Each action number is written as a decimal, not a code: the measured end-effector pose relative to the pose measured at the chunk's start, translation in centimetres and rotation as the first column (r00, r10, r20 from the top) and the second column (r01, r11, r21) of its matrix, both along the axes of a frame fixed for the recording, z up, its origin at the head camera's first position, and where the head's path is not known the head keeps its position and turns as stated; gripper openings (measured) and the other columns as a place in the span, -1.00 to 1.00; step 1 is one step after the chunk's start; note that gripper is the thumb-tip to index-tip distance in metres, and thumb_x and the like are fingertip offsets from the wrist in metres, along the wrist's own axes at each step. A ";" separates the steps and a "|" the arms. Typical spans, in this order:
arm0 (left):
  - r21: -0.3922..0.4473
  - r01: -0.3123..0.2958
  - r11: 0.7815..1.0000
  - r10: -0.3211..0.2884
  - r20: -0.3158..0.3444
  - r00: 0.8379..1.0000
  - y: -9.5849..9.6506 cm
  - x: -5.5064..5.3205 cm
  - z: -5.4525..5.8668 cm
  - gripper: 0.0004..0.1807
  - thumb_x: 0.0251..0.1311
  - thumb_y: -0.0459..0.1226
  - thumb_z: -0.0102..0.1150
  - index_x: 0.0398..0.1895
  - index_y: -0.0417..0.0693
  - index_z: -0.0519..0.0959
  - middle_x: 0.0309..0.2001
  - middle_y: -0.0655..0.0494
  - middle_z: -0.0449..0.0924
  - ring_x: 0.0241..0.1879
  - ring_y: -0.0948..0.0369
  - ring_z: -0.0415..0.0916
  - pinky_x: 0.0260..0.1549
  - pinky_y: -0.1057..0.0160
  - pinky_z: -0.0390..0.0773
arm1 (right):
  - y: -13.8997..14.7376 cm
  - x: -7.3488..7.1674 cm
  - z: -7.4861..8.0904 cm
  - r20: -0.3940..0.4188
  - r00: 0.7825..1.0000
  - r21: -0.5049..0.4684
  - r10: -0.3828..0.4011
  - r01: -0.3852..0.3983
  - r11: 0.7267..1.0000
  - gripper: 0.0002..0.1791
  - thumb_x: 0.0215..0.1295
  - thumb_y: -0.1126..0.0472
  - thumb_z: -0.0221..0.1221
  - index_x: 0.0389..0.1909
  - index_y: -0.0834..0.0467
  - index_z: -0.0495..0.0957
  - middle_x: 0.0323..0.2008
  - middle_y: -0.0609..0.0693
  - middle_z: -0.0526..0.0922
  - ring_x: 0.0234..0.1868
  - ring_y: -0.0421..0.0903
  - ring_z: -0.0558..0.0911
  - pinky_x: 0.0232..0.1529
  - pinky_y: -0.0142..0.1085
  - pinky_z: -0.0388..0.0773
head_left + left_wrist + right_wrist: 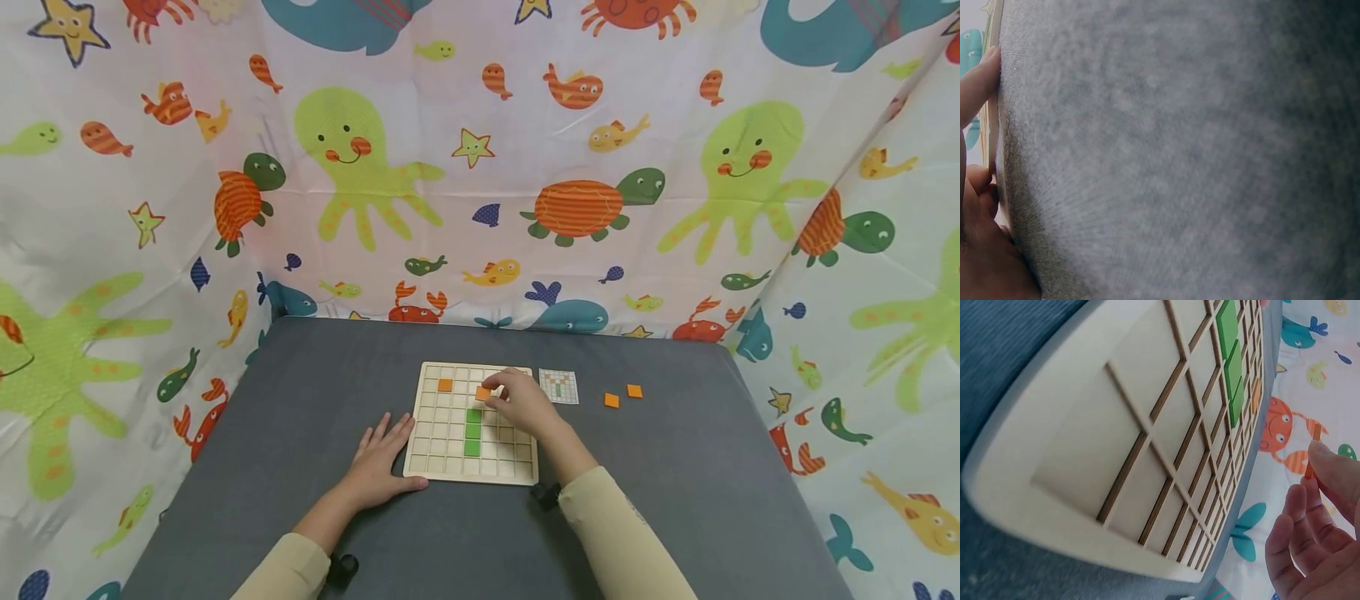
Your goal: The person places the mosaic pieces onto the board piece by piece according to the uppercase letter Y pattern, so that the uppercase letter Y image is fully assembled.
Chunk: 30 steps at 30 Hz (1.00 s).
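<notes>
A square wooden grid board [442, 467] lies flat on the table. Three green tiles [472, 433] stand in one column of its grid, and one orange tile [445, 385] sits in a cell near the far left. My right hand [522, 404] is over the far part of the board, pinching another orange tile [1314, 450] between thumb and fingers; in the right wrist view this tile is seen edge-on. My left hand [377, 467] rests at the board's left side, fingers spread and fairly straight, thumb near the front left corner. The left wrist view shows only part of this hand against the board's edge.
Right of the board lies a small printed grid card [558, 387]. Two loose orange tiles [612, 401] are farther right on the grey table [660, 500]. A curtain printed with sea animals [480, 317] hangs behind and at both sides.
</notes>
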<state>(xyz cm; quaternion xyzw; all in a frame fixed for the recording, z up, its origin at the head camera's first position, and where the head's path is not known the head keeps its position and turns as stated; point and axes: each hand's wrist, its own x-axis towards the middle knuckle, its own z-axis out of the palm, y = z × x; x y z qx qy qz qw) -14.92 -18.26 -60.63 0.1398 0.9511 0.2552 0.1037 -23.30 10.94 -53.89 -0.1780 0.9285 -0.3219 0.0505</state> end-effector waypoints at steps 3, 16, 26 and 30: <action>-0.001 0.001 1.000 -0.001 0.000 1.000 0.0 0.0 0.0 0.26 -0.03 0.41 0.31 0.63 0.02 0.02 0.63 0.07 -0.05 0.63 -0.12 -0.33 0.50 -0.32 -0.25 | -0.6 -0.3 -0.2 0.017 1.000 -0.007 0.003 -0.003 1.000 -0.72 0.36 0.15 0.32 0.06 0.03 0.69 -0.05 -0.04 0.64 -0.27 -0.17 0.53 -0.29 -0.28 0.51; -0.029 -0.011 1.000 0.011 -0.002 1.000 0.0 -0.2 -0.4 0.27 -0.04 0.41 0.31 0.64 0.04 0.01 0.63 0.11 -0.05 0.63 -0.09 -0.33 0.51 -0.28 -0.25 | -2.6 -1.5 -1.1 0.058 0.998 0.030 0.013 -0.015 0.999 -0.73 0.35 0.15 0.31 0.04 0.05 0.70 -0.06 0.00 0.66 -0.20 -0.12 0.61 -0.16 -0.21 0.61; -0.017 -0.010 1.000 0.010 0.000 1.000 -0.2 -0.1 -0.3 0.26 -0.04 0.41 0.32 0.64 0.04 0.02 0.63 0.11 -0.05 0.63 -0.10 -0.33 0.51 -0.29 -0.25 | -3.9 -1.9 -1.7 0.103 0.995 0.054 0.004 -0.009 0.998 -0.74 0.35 0.15 0.30 0.03 0.06 0.71 -0.08 -0.02 0.66 -0.14 -0.08 0.64 -0.08 -0.14 0.62; -0.019 -0.006 1.000 0.006 0.004 1.000 -0.3 -0.1 -0.3 0.27 -0.04 0.43 0.29 0.64 0.05 0.00 0.64 0.11 -0.06 0.63 -0.09 -0.34 0.51 -0.28 -0.27 | -4.3 -1.9 -1.8 0.112 0.994 0.079 -0.005 -0.003 0.997 -0.75 0.35 0.15 0.30 0.02 0.07 0.71 -0.07 -0.01 0.66 -0.06 -0.04 0.65 -0.02 -0.10 0.62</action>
